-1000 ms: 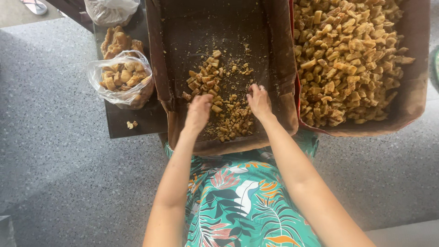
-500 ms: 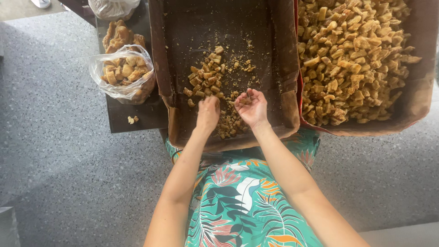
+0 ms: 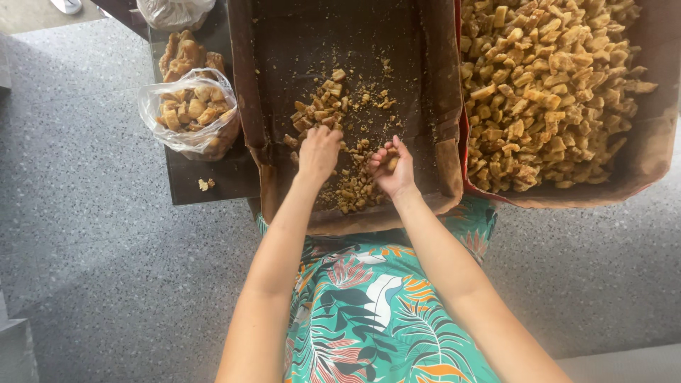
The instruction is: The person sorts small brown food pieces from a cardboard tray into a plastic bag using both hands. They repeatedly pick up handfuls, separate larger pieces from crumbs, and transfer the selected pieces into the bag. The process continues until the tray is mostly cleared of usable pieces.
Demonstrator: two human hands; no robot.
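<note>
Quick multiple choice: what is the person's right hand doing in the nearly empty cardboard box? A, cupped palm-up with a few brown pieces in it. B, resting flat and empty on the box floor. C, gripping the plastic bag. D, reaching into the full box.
A: the right hand is cupped palm-up over the nearly empty box, with small brown pieces in it.

Two brown trays up top: the middle tray with a small scatter of fried chunks, the right tray heaped way past counting. Two plastic bags at upper left, an open bag and a knotted bag. Two hands in the middle, left hand, right hand.
</note>
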